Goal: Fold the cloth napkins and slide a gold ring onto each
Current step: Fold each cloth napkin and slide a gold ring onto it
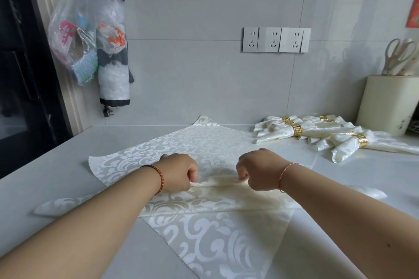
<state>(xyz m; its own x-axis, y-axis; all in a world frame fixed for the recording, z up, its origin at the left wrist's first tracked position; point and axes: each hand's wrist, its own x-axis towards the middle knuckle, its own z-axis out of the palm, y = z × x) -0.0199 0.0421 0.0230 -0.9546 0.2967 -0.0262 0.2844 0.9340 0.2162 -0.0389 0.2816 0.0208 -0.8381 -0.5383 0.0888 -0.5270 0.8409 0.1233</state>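
**Pinching up a pleat across the open napkin**

The cream damask cloth napkin with pinked edges (204,142) lies flat on the pale grey desk (56,176), turned like a diamond: one corner points far, toward the tiled wall, one points near, toward me. My left hand (179,171) and right hand (260,171) sit side by side over its middle, knuckles up. The fingers of each are curled and pinch the same raised ridge of cloth (217,182) between them.

That ridge runs left to right, so its long axis lies across my body and square to the near-far diagonal. I judge the next pleat must gather cloth along that diagonal. Both hands are equally close to the fold.

Far right on the desk lies the heap of finished rolled napkins (328,133), each wearing a gold ring with a key pattern (296,130). My right hand is nearer to it. I see no loose ring.
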